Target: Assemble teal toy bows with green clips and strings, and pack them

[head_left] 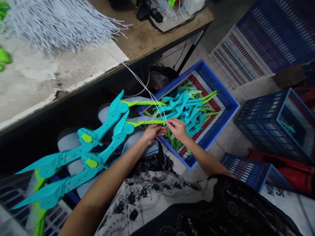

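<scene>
Two teal toy bows (108, 144) with green limb ends lie side by side across my lap. My right hand (177, 129) is closed in a pinch on a white cord (157, 104) at the tip of the nearer bow's green limb (145, 122). Just beside it, my left hand (153, 132) has its fingers curled at the underside of that same limb end. Part of its grip is hidden. Two strands of cord run from my right hand up to the table. The farther bow's green limb (141, 102) lies under the strands, touched by neither hand.
A big pile of white cords (61, 23) covers the table (145, 41) at upper left. Beyond my hands, a blue crate (227, 108) on the floor holds several teal and green toy parts (184, 109). More crates (265, 121) stand at the right.
</scene>
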{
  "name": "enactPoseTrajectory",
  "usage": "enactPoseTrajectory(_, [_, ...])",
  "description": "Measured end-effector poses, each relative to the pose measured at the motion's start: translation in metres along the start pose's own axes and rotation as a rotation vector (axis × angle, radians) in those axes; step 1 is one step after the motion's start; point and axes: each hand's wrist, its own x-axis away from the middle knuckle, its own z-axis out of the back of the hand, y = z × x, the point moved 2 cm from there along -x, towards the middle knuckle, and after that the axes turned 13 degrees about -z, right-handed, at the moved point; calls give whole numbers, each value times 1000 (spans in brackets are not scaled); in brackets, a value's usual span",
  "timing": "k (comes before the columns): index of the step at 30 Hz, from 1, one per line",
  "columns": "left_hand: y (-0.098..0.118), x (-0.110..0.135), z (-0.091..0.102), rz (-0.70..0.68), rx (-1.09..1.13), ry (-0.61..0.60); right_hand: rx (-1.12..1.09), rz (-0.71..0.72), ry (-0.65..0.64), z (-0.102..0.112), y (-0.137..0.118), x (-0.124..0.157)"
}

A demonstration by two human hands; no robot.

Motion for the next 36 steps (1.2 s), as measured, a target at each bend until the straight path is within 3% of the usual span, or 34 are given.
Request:
enactPoseTrajectory(3, [0, 0, 0, -5, 19, -6, 42, 49, -7, -2, 0, 3])
enactPoseTrajectory(11, [1, -2, -3, 2, 46, -6, -115, -52, -62, -5, 5, 12])
enactPoseTrajectory(19, [0, -8, -2, -13, -17, 20, -168, -140, -26, -9, 10, 7])
enactPoseTrajectory(23, [0, -9, -8, -25, -87, 36, -288, -370, 32, -12, 20, -1])
enactPoseTrajectory(27, [6, 3, -16, -33, -162, 89, -403, -520, -104, -24, 17, -6])
enactPoseTrajectory(29, [18, 26, -9, -66, -250, 118, -413, -525, -106, -26, 13, -5])
enactPoseTrajectory(31, [34, 64, 12, -147, -460, 132, -415, -533, -77, -23, 11, -2])
enactPoseTrajectory(34, [53, 152, 70, -211, -898, 235, -414, -558, -81, -15, 12, 5])
enactPoseTrajectory(36, [52, 219, 120, -118, -1108, 406, -421, -577, -86, -11, 14, 10])
